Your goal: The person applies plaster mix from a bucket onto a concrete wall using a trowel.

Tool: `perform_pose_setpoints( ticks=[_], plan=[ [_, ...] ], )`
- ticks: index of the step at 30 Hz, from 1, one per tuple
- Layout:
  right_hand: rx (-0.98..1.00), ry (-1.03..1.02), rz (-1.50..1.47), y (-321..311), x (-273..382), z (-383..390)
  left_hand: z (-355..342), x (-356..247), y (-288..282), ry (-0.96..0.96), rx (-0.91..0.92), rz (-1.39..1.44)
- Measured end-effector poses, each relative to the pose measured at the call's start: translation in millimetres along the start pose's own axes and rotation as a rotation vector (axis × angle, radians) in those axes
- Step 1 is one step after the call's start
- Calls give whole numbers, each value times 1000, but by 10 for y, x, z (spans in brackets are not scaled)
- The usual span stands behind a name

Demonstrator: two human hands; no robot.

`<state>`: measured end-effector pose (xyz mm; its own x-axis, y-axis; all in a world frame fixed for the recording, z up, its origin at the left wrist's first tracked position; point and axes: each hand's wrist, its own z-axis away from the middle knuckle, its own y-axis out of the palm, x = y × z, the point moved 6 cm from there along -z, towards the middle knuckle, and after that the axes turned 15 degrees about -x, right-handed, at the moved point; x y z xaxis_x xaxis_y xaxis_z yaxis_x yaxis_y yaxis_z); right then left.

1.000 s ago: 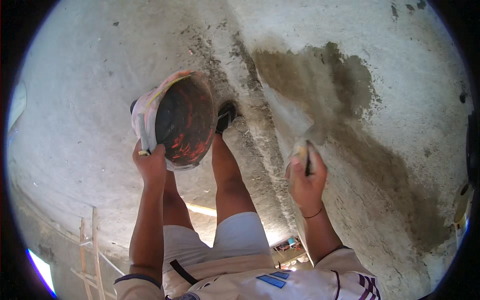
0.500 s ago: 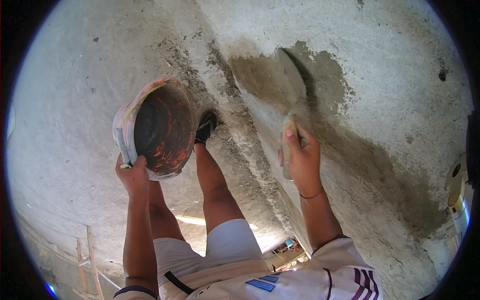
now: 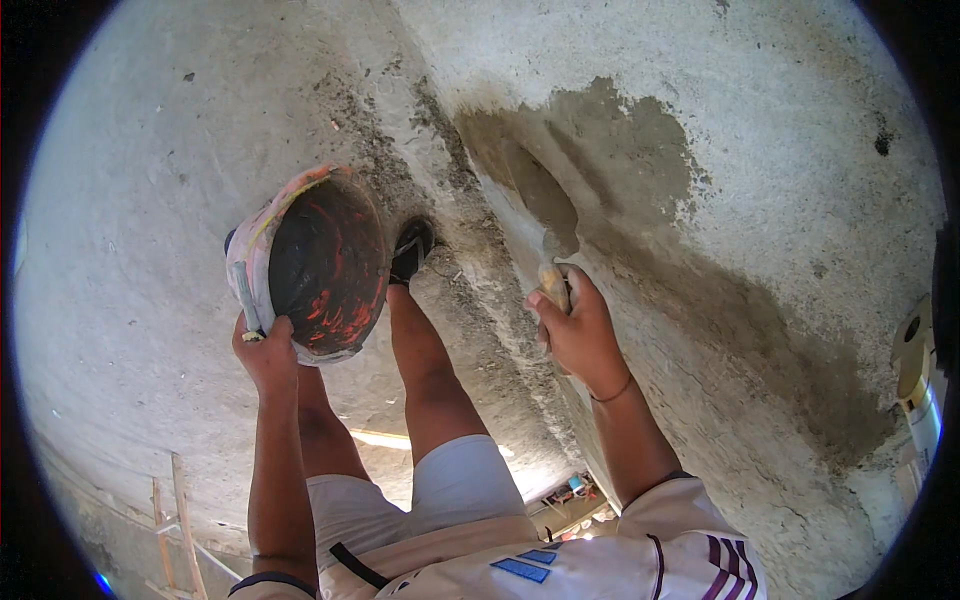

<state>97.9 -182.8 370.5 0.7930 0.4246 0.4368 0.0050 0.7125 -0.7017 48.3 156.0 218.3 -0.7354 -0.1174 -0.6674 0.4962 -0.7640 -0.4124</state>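
Observation:
My left hand (image 3: 265, 355) grips the near side of a round, pale-pink bucket (image 3: 355, 230) by a grey bar on its rim; a dark substance with red streaks coats its inside. My right hand (image 3: 570, 330) is closed on the wooden handle of a trowel (image 3: 548, 215). The trowel's grey, smeared blade lies along a concrete wall (image 3: 790, 130) on my right, over a dark damp patch (image 3: 650, 140) of mortar or wetness; I cannot tell which.
My sandalled foot (image 3: 412, 250) is beside the bucket, along a dirty strip of concrete (image 3: 420, 110). A wooden ladder-like frame (image 3: 175, 500) shows at lower left, a pale fixture (image 3: 912, 370) at the right edge, and small clutter (image 3: 575, 487) far below.
My right hand with the trowel first went up onto the damp patch, then moved left, the blade now darker against it. The bucket and surroundings sit further left in view than a second ago.

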Motion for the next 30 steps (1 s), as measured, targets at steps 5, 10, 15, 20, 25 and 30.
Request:
perform_pose_setpoints(
  ticks=[5, 10, 15, 20, 25, 30],
  plan=[
    [-58, 99, -15, -117, -4, -169, -12, 25, -76, 12, -4, -34],
    [-114, -88, -132, -319, 593, 63, -2, -3, -63, 23, -20, 4],
    [-156, -307, -17, -285, 471, 122, 40, -31, -38, -5, -24, -19],
    [161, 169, -56, -40, 15, -86, 33, -3, -43, -11, -20, 48],
    [-16, -70, -73, -185, 506, -121, -5, 36, -59, 16, -37, -5],
    [-247, -683, 121, -483, 892, 211, 4, 55, -22, 7, -24, 13]
  ],
)
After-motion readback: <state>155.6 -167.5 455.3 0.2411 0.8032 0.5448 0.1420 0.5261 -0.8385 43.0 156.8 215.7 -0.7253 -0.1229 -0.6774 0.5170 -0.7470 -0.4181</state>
